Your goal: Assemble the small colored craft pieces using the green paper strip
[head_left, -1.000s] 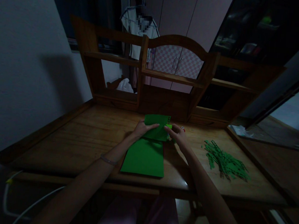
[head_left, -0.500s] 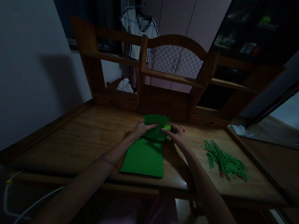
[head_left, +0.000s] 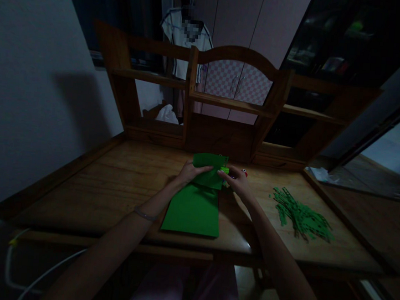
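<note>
My left hand (head_left: 189, 173) is closed on a small sheet of green paper (head_left: 206, 162), thumb on top, and holds it raised over the desk. Small cut-outs run along the sheet's right edge. At that edge my right hand (head_left: 237, 179) grips a small bright green paper punch (head_left: 224, 170), its thumb pressed on it. Fingers hide much of the punch. Below the raised sheet lies a stack of larger green paper (head_left: 192, 213). A small red thing with a white spot (head_left: 244, 173) sits just beyond my right hand.
A pile of green paper strips with holes (head_left: 301, 214) lies on the desk (head_left: 91, 188) to the right. Behind stands a wooden shelf unit (head_left: 230, 106) along the desk's back. Raised wooden edges (head_left: 349, 220) border the sides. The room is dim.
Both hands keep their hold, and the sheet and punch have shifted very slightly to the right. The rest stays as it was.
</note>
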Demonstrator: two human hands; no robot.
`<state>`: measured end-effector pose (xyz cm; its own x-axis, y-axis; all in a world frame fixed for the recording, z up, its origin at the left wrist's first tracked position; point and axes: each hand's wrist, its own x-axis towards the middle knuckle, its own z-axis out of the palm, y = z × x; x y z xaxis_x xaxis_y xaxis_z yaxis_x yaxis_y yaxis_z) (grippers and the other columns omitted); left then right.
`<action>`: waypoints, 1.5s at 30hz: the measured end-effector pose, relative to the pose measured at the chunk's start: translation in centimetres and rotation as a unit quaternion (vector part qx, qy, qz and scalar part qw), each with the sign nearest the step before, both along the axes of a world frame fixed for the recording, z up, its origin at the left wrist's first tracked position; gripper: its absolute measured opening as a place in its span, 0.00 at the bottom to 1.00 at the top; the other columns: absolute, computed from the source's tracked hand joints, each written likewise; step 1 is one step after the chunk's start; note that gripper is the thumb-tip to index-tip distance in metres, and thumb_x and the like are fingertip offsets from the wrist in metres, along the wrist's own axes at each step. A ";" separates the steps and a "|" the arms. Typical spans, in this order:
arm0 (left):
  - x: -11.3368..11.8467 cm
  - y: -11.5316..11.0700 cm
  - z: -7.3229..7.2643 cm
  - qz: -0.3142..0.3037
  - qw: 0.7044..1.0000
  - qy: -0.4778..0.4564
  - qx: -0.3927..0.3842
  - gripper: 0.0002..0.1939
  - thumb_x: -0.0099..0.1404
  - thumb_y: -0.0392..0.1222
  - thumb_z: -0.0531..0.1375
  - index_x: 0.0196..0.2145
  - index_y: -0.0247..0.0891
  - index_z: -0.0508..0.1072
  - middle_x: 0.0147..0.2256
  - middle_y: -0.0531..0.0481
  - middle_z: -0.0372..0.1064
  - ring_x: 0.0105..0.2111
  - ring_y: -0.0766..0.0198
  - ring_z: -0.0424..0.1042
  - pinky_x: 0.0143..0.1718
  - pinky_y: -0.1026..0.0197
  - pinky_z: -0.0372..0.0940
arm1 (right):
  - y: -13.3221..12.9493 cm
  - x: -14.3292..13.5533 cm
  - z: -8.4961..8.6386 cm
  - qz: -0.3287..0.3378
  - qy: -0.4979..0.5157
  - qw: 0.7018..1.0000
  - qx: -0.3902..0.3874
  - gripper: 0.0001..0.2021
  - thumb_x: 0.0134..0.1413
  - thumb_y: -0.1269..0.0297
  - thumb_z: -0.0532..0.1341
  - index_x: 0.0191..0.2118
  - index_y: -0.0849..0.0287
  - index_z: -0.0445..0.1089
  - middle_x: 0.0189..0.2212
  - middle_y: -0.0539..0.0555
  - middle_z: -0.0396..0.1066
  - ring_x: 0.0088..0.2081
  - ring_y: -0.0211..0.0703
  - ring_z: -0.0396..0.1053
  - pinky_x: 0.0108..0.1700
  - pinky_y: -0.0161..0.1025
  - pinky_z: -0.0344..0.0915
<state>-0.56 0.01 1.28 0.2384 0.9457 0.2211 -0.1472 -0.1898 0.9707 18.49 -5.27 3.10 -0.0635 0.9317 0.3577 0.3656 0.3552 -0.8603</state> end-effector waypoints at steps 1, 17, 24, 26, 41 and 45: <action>0.0 0.0 0.0 -0.002 1.000 -0.002 0.003 0.25 0.44 0.47 0.69 0.40 0.34 0.74 0.41 0.44 0.73 0.39 0.55 0.73 0.43 0.55 0.67 | 0.0 0.0 0.0 0.003 -0.001 1.000 0.000 0.21 0.43 0.45 0.62 0.36 0.59 0.71 0.29 0.51 0.70 0.30 0.41 0.67 0.29 0.35 0.62; 0.0 0.2 -0.3 -0.015 1.000 0.009 0.009 0.25 0.45 0.48 0.68 0.41 0.33 0.74 0.42 0.42 0.73 0.40 0.54 0.72 0.44 0.54 0.66 | 0.1 0.2 -0.4 -0.024 -0.031 0.999 0.011 0.20 0.45 0.47 0.61 0.38 0.58 0.71 0.30 0.51 0.71 0.31 0.41 0.67 0.30 0.34 0.62; -0.1 0.0 -0.1 -0.023 1.000 0.011 -0.003 0.26 0.45 0.49 0.68 0.41 0.33 0.74 0.42 0.42 0.73 0.40 0.54 0.73 0.44 0.54 0.67 | -0.1 0.1 -0.2 0.002 0.002 1.000 -0.013 0.20 0.46 0.47 0.60 0.39 0.58 0.71 0.32 0.52 0.72 0.32 0.42 0.68 0.30 0.34 0.64; 0.0 -0.1 0.0 -0.021 1.000 0.010 -0.006 0.26 0.45 0.49 0.68 0.41 0.33 0.74 0.42 0.42 0.73 0.40 0.54 0.72 0.44 0.54 0.67 | -0.1 0.0 -0.1 0.008 0.018 1.000 -0.021 0.21 0.46 0.47 0.61 0.39 0.58 0.70 0.33 0.52 0.73 0.32 0.42 0.69 0.31 0.35 0.65; -0.1 -0.1 0.0 -0.027 1.000 0.017 0.000 0.26 0.45 0.49 0.68 0.41 0.33 0.74 0.43 0.42 0.72 0.40 0.55 0.72 0.45 0.54 0.66 | -0.1 -0.3 -0.4 0.018 0.051 0.998 -0.033 0.21 0.46 0.47 0.61 0.40 0.59 0.70 0.33 0.54 0.73 0.35 0.46 0.71 0.33 0.38 0.68; 0.0 -0.1 -0.1 -0.025 1.000 0.012 0.001 0.26 0.45 0.49 0.68 0.41 0.33 0.74 0.42 0.43 0.73 0.39 0.56 0.73 0.44 0.55 0.66 | -0.1 -0.3 -0.3 0.022 0.049 0.998 -0.037 0.21 0.46 0.48 0.61 0.41 0.59 0.69 0.34 0.54 0.73 0.35 0.46 0.71 0.34 0.38 0.68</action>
